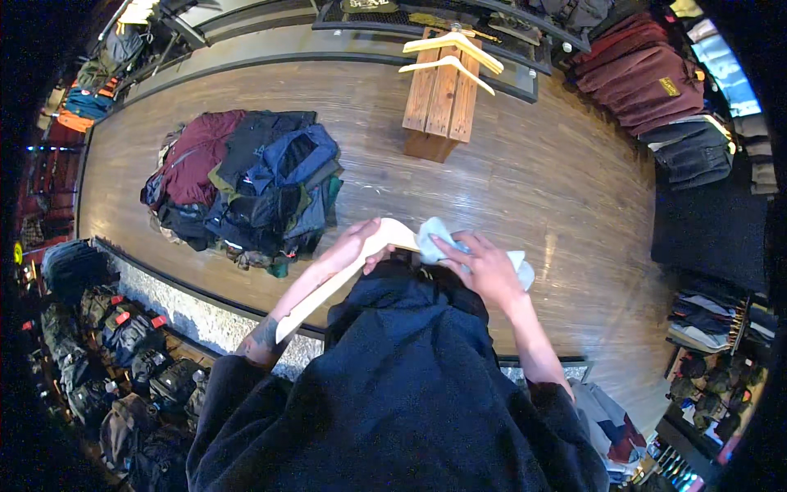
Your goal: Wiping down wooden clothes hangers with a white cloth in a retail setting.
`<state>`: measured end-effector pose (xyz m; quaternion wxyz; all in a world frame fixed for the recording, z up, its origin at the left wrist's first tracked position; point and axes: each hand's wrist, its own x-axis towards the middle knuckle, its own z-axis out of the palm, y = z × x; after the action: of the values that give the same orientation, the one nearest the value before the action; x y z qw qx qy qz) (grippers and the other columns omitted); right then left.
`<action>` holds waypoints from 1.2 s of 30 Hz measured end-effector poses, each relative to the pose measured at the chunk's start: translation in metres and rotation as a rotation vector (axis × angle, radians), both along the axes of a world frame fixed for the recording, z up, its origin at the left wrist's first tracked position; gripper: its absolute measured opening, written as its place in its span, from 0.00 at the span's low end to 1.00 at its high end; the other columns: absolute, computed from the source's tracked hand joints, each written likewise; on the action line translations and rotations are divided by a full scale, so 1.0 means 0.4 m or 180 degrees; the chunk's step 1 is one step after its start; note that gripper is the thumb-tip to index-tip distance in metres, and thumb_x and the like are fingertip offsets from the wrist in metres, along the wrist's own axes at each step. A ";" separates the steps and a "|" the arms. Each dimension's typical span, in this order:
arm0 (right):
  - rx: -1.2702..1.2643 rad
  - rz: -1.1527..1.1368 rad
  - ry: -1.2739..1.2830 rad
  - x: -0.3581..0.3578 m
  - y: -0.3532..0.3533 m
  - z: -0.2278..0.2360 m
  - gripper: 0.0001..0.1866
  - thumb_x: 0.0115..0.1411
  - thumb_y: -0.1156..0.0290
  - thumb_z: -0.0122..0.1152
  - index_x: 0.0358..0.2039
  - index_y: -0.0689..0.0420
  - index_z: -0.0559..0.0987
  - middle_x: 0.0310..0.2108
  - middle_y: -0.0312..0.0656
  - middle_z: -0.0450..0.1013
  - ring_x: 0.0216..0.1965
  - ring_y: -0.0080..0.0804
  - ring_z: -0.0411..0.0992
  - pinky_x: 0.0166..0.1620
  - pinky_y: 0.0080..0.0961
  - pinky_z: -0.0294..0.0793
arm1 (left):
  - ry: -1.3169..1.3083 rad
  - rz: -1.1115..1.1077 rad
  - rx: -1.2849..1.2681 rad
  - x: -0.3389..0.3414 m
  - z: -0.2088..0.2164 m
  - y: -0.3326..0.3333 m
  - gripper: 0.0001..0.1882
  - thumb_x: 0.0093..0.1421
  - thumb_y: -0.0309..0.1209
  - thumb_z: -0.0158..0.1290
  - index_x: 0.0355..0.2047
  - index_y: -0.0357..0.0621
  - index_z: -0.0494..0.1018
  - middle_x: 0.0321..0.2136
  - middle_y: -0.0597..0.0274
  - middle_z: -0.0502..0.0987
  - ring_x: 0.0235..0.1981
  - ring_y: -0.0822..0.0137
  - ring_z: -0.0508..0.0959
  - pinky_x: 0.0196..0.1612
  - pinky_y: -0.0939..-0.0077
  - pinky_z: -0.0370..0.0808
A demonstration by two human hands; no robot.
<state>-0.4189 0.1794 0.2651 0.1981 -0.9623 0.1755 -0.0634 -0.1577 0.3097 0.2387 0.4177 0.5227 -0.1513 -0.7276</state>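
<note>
Our left hand gripped a pale wooden clothes hanger in front of us, while our right hand pressed a light-blue cloth against its right side, seemingly mid-wipe, the next stroke apparently needing a steady hold.

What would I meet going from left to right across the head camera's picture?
Dark folded garments, the heap of clothes, the person's left hand, the right hand, then the maroon garments.
</note>
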 end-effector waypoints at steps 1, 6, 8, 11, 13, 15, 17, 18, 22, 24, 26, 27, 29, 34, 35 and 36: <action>0.0050 -0.0053 0.0045 -0.025 -0.004 0.009 0.27 0.60 0.61 0.61 0.61 0.34 0.74 0.45 0.38 0.74 0.44 0.40 0.74 0.45 0.35 0.78 | 0.0022 -0.0025 -0.0089 0.001 -0.004 0.012 0.26 0.74 0.47 0.36 0.41 0.34 0.72 0.21 0.65 0.70 0.17 0.76 0.68 0.17 0.79 0.70; -0.0094 -0.0219 0.0093 -0.061 0.017 0.013 0.26 0.59 0.64 0.62 0.60 0.36 0.76 0.47 0.38 0.74 0.46 0.39 0.72 0.48 0.34 0.75 | -0.0137 0.0448 0.0020 -0.076 -0.007 0.020 0.27 0.74 0.49 0.35 0.41 0.37 0.72 0.13 0.70 0.66 0.11 0.76 0.65 0.14 0.81 0.65; -0.0061 -0.0238 0.0142 -0.040 0.027 0.011 0.27 0.58 0.67 0.63 0.60 0.36 0.76 0.47 0.38 0.74 0.48 0.38 0.71 0.50 0.35 0.74 | -0.0295 0.0031 -0.0108 -0.096 -0.031 0.017 0.25 0.74 0.48 0.35 0.41 0.37 0.72 0.16 0.68 0.69 0.12 0.77 0.66 0.14 0.82 0.65; -0.0022 -0.0135 -0.0279 0.007 0.081 -0.010 0.28 0.58 0.70 0.62 0.60 0.38 0.76 0.47 0.40 0.74 0.47 0.42 0.71 0.49 0.38 0.74 | -0.0159 0.0088 -0.0304 -0.149 -0.074 0.018 0.23 0.74 0.43 0.34 0.37 0.37 0.72 0.18 0.63 0.72 0.13 0.71 0.70 0.16 0.77 0.67; 0.0056 -0.0193 -0.0280 0.021 0.095 -0.007 0.27 0.58 0.69 0.61 0.60 0.38 0.76 0.47 0.40 0.74 0.47 0.42 0.71 0.49 0.38 0.74 | -0.0263 0.0059 -0.0341 -0.148 -0.066 0.015 0.23 0.74 0.42 0.34 0.37 0.37 0.72 0.18 0.62 0.72 0.13 0.70 0.71 0.16 0.76 0.67; 0.0132 -0.0258 -0.0306 0.011 0.094 -0.008 0.27 0.58 0.69 0.61 0.60 0.38 0.76 0.47 0.40 0.74 0.47 0.43 0.71 0.50 0.38 0.74 | -0.0509 -0.0288 -0.0302 -0.120 -0.040 0.024 0.26 0.74 0.43 0.32 0.34 0.35 0.73 0.17 0.59 0.73 0.16 0.67 0.73 0.21 0.73 0.69; 0.0108 -0.0268 -0.0194 -0.031 0.076 -0.011 0.25 0.58 0.70 0.62 0.58 0.41 0.78 0.47 0.41 0.74 0.47 0.43 0.71 0.50 0.39 0.73 | -0.0582 -0.0233 -0.0216 -0.105 -0.016 0.022 0.26 0.74 0.43 0.33 0.34 0.34 0.73 0.16 0.59 0.73 0.16 0.67 0.73 0.21 0.73 0.69; 0.0104 -0.0293 -0.0204 -0.057 0.067 -0.012 0.25 0.58 0.70 0.62 0.58 0.41 0.78 0.47 0.41 0.74 0.47 0.43 0.71 0.50 0.39 0.73 | -0.0644 -0.0145 -0.0131 -0.096 -0.011 0.025 0.26 0.74 0.43 0.33 0.35 0.33 0.73 0.16 0.59 0.73 0.15 0.67 0.73 0.20 0.73 0.70; 0.0173 -0.0474 -0.0302 -0.118 0.027 -0.011 0.20 0.58 0.70 0.61 0.53 0.45 0.81 0.47 0.42 0.75 0.46 0.44 0.72 0.49 0.39 0.73 | -0.0301 0.0025 -0.0042 -0.055 -0.029 0.034 0.28 0.74 0.44 0.34 0.35 0.30 0.73 0.15 0.58 0.72 0.14 0.66 0.73 0.18 0.75 0.70; 0.0088 -0.0530 -0.0345 -0.119 0.029 -0.019 0.21 0.58 0.70 0.61 0.53 0.44 0.80 0.47 0.42 0.75 0.47 0.43 0.72 0.48 0.39 0.74 | -0.0344 -0.0415 -0.0163 -0.043 -0.038 0.022 0.28 0.75 0.44 0.33 0.36 0.28 0.72 0.16 0.58 0.73 0.15 0.67 0.73 0.17 0.76 0.70; 0.0082 -0.0495 -0.0346 -0.079 0.046 -0.032 0.20 0.60 0.67 0.60 0.54 0.44 0.80 0.48 0.41 0.75 0.47 0.44 0.72 0.49 0.39 0.75 | 0.0070 -0.0384 -0.0306 -0.059 -0.054 0.005 0.22 0.73 0.40 0.38 0.39 0.30 0.72 0.20 0.58 0.74 0.16 0.69 0.74 0.18 0.76 0.71; 0.0084 -0.0451 -0.0339 -0.048 0.054 -0.038 0.20 0.61 0.65 0.59 0.55 0.43 0.79 0.49 0.40 0.76 0.48 0.44 0.73 0.50 0.39 0.75 | 0.0071 -0.0396 -0.0321 -0.076 -0.053 -0.006 0.22 0.73 0.40 0.38 0.39 0.30 0.72 0.20 0.58 0.74 0.16 0.69 0.74 0.18 0.76 0.71; 0.0061 -0.0445 -0.0351 0.009 0.075 -0.007 0.20 0.61 0.65 0.59 0.55 0.42 0.79 0.48 0.40 0.76 0.47 0.44 0.73 0.47 0.38 0.77 | -0.0624 -0.0658 -0.0926 -0.109 -0.040 -0.022 0.14 0.71 0.33 0.43 0.42 0.34 0.72 0.23 0.60 0.76 0.17 0.71 0.75 0.19 0.77 0.72; 0.0104 -0.0366 -0.0526 -0.001 0.055 0.009 0.22 0.61 0.64 0.59 0.57 0.37 0.77 0.43 0.39 0.76 0.44 0.42 0.74 0.42 0.37 0.79 | -0.0596 -0.0589 -0.0779 -0.071 -0.004 -0.026 0.12 0.69 0.32 0.43 0.41 0.36 0.73 0.21 0.61 0.74 0.16 0.71 0.74 0.18 0.77 0.71; 0.0099 -0.0356 -0.0531 -0.019 0.048 0.012 0.22 0.61 0.64 0.59 0.57 0.37 0.77 0.43 0.39 0.76 0.44 0.42 0.74 0.42 0.37 0.79 | -0.0550 -0.0479 -0.0569 -0.059 0.011 -0.024 0.17 0.70 0.37 0.40 0.38 0.34 0.73 0.19 0.61 0.73 0.15 0.71 0.73 0.17 0.77 0.70; 0.0224 -0.0440 -0.0434 -0.043 0.042 0.012 0.23 0.59 0.68 0.61 0.56 0.39 0.78 0.43 0.40 0.76 0.44 0.42 0.74 0.43 0.37 0.78 | -0.0509 -0.0373 -0.0365 -0.049 0.024 -0.026 0.23 0.71 0.41 0.38 0.36 0.32 0.73 0.16 0.61 0.71 0.13 0.70 0.72 0.16 0.77 0.68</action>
<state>-0.4363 0.1962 0.2697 0.2385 -0.9337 0.2297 -0.1360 -0.1773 0.2994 0.2483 0.3903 0.5445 -0.2558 -0.6969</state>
